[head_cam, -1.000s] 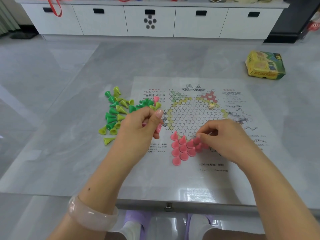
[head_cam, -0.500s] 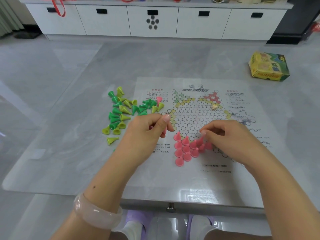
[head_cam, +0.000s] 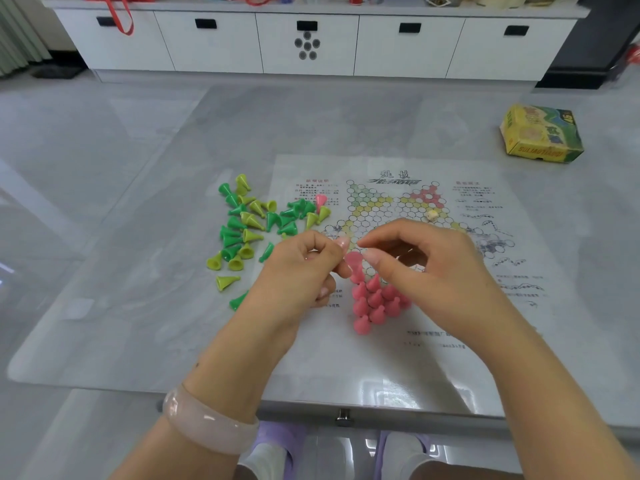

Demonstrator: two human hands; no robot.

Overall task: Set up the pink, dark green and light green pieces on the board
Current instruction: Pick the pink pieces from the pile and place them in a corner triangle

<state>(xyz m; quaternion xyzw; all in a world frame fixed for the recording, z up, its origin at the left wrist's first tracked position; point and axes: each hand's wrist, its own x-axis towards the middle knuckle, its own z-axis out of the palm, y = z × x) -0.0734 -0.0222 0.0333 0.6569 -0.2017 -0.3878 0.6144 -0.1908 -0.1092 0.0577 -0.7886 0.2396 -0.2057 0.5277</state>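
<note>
- A grey, marble-patterned glossy table point(head_cam: 145, 188) is seen under everything; a long white cabinet with black drawer handles point(head_cam: 311, 39) runs along the far wall.
- A white printed paper game board with a star of hexagonal cells point(head_cam: 388, 209) lies flat on the table, right of centre.
- A yellow-and-green cardboard box point(head_cam: 540, 135) is noted on the table, well apart from the board at far right.
- The left hand point(head_cam: 298, 275) is curled closed, a pale pink bangle point(head_cam: 207, 422) on its wrist; a pink cone-shaped plastic piece point(head_cam: 355, 266) is pinched at its fingertips.
- The right hand point(head_cam: 433, 268) is held just beside it, thumb and forefinger closing on the same pink piece; which hand bears it cannot be told.
- A loose heap of dark green and light green cone pieces point(head_cam: 249, 226) lies on the table, left of the board, one stray pink cone point(head_cam: 320, 200) at its right edge.
- A packed cluster of pink cones point(head_cam: 372, 303) stands on the board's near point, below both hands.
- A small pale die point(head_cam: 432, 215) rests on the board's cells.
</note>
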